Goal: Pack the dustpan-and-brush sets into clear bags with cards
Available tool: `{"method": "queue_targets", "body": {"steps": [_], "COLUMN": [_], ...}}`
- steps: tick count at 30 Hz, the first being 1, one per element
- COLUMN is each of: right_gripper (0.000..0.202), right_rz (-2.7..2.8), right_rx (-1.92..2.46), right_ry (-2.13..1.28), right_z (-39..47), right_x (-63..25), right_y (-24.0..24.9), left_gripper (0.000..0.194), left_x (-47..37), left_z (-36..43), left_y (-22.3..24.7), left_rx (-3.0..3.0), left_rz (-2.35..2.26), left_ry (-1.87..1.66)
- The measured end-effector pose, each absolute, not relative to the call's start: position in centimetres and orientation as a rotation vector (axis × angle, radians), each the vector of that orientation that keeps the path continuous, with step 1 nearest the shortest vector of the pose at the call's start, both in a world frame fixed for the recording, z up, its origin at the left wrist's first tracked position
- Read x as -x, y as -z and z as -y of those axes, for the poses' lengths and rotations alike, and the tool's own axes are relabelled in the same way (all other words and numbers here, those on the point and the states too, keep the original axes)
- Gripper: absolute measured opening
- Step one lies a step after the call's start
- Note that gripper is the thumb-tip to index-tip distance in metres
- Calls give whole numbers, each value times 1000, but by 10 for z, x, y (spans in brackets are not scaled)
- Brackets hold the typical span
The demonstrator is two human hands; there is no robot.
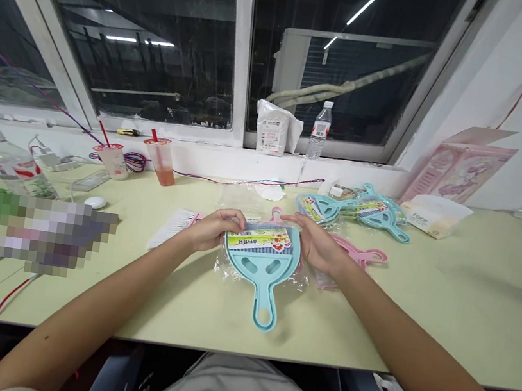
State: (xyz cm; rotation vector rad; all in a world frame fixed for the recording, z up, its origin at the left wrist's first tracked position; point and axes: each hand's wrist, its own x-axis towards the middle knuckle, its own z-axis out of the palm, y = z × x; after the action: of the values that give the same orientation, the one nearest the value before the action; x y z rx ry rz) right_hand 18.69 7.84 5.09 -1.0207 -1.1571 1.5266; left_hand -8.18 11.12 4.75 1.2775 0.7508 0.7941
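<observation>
A light blue dustpan [255,266] is in front of me, its handle pointing towards me. A grey-bristled brush [253,252] with a yellow-green printed label [259,239] lies in its pan. My left hand [217,228] is closed on the pan's upper left corner, thumb and fingers pinched together. My right hand [317,241] is at the upper right edge, fingers stretched out towards a pink handle [276,214] behind the pan. Clear plastic film [227,270] shows around and beneath the dustpan. White brush bristles [173,227] lie beside my left hand.
Wrapped blue dustpans [384,216] lie at the back right, a pink dustpan [354,253] beside my right forearm. Behind stand drink cups [161,161], a water bottle [319,131] and a white package [274,129]. A tissue pack [435,215] and pink box [464,162] are right.
</observation>
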Motion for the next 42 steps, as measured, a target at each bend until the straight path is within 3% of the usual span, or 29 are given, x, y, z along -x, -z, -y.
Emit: {"method": "queue_targets", "body": {"steps": [5, 15, 24, 42], "right_gripper": [18, 31, 50, 41], "right_rz": [987, 1017, 1074, 1046], "right_rx": [1024, 1082, 1024, 1048], "right_ry": [-1492, -1486, -1349, -1314], "right_z": [-88, -77, -84, -77], "right_x": [-179, -183, -190, -192], "right_y": [-37, -33, -22, -32], "left_gripper": [16, 17, 32, 37], "left_x": [81, 101, 89, 90], "left_z": [-111, -109, -106, -100], "left_y": [-44, -45, -36, -37], "left_rx": [-1290, -1417, -1429, -1426], "left_rz": [-814, -917, -960, -716], "left_ry": [-830, -903, -976, -995]}}
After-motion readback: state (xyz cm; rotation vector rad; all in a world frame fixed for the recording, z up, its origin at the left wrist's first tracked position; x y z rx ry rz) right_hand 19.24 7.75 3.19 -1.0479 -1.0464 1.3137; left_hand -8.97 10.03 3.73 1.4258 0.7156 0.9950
